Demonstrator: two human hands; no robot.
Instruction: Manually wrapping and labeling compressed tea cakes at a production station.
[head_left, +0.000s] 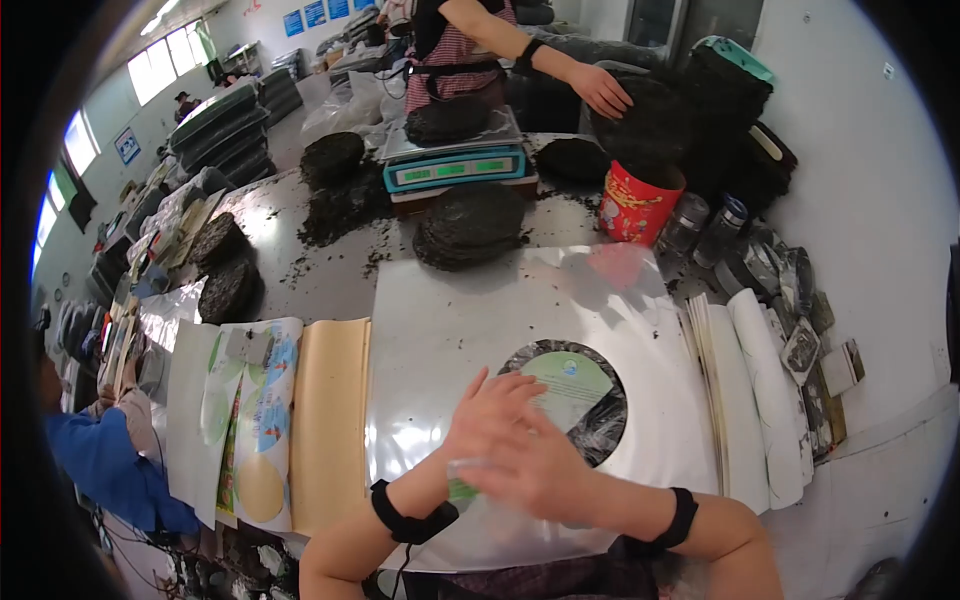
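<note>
In front of me a dark round cake (600, 439), wrapped in clear film, lies on a silvery sheet (435, 322). A pale green printed paper (566, 386) rests on the cake and bears writing. My left hand (487, 420) reaches over the cake's left edge with its fingers apart. Crossing just below it, my right hand (529, 472) is blurred. Something clear and green shows beneath the right hand's fingers; whether it is held cannot be told. Farther back a stack of dark round cakes (472, 225) stands at the sheet's far edge.
A digital scale (454, 172) bearing a dark cake stands behind the stack. A red bucket (637, 202) and bottles (724, 229) are at the back right. Paper sheets (330, 420) lie at left, white rolls (757, 405) at right. Co-workers are across the table and at far left.
</note>
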